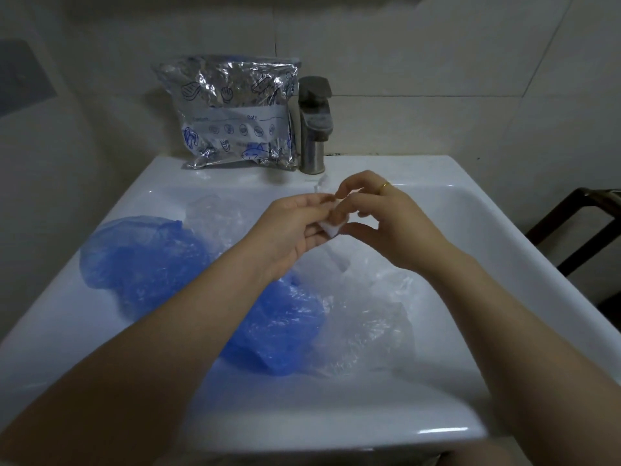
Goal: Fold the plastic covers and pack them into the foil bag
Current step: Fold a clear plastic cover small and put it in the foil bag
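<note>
- both hands are hovering over the middle of the white sink (420, 183), meeting at a small folded clear cover (331, 228).
- the left hand (295, 227) is pinching the folded cover between thumb and fingers (316, 200), palm turned up.
- the right hand (379, 213) is pinching the same cover from the other side; a gold ring (384, 186) is sitting on one finger.
- a blue cover (141, 253) is lying in the basin at left, another blue cover (279, 327) under the left forearm.
- crumpled clear covers (363, 317) are lying beside them, near right.
- the foil bag (235, 112) is standing on the sink's back ledge against the wall, just beside the metal faucet (314, 122).
</note>
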The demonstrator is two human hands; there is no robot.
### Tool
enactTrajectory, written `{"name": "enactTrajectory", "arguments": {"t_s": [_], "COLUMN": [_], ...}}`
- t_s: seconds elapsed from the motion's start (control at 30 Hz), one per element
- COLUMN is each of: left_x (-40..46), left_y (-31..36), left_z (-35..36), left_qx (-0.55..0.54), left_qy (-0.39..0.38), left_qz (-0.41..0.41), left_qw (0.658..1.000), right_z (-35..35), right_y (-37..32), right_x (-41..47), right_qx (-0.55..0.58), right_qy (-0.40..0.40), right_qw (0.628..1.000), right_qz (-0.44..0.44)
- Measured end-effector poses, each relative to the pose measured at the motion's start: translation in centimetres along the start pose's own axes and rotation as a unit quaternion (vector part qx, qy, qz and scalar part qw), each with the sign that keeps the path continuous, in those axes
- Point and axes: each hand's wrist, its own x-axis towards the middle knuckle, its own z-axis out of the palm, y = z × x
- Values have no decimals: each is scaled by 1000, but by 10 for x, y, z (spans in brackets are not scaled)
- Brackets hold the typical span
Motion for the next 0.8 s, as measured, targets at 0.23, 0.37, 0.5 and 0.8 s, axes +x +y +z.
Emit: {"name": "enactTrajectory", "arguments": {"t_s": [0.23, 0.37, 0.5, 0.8], "left_x": [-1, -2, -1, -3], "left_y": [1, 1, 2, 5], "left_z": [3, 5, 6, 10], "left_qx": [-12, 26, 4, -20], "left_qy": [22, 40, 65, 54], "left_qz": [-14, -14, -46, -28], "left_qw": [1000, 999, 997, 998], "right_z": [-2, -3, -4, -4], "right_y": [-4, -11, -12, -12], "right_x": [2, 1, 0, 2], "right_qx": [-53, -8, -60, -115], "right_qy": [43, 24, 4, 12], "right_qw": [994, 994, 994, 985], "right_qz": [-87, -102, -91, -128]}}
